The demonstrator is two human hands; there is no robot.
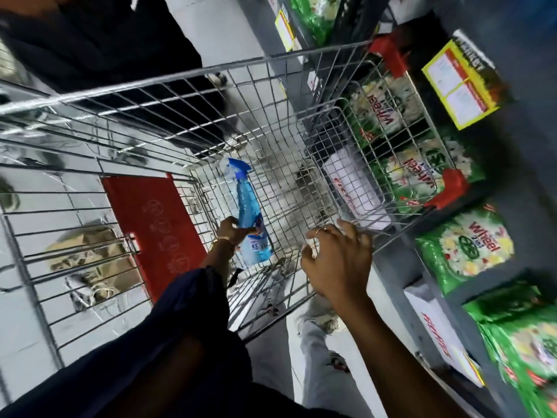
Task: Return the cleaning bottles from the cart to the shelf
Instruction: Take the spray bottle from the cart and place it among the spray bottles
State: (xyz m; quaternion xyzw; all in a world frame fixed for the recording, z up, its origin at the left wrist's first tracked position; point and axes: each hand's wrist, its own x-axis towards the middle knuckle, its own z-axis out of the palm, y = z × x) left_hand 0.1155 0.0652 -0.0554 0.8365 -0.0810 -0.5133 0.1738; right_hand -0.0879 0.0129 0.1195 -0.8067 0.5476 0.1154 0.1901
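Note:
A blue spray bottle with a blue trigger head lies inside the wire shopping cart, its nozzle pointing away from me. My left hand reaches down into the basket and grips the bottle around its lower body, near the label. My right hand rests on the cart's near right rim with its fingers spread, holding nothing. The shelf runs along the right side of the cart.
The cart's red child-seat flap lies at the left of the basket. Green detergent bags fill the shelf on the right, with yellow price tags. Another person in dark clothes stands beyond the cart. A brown bag lies on the floor.

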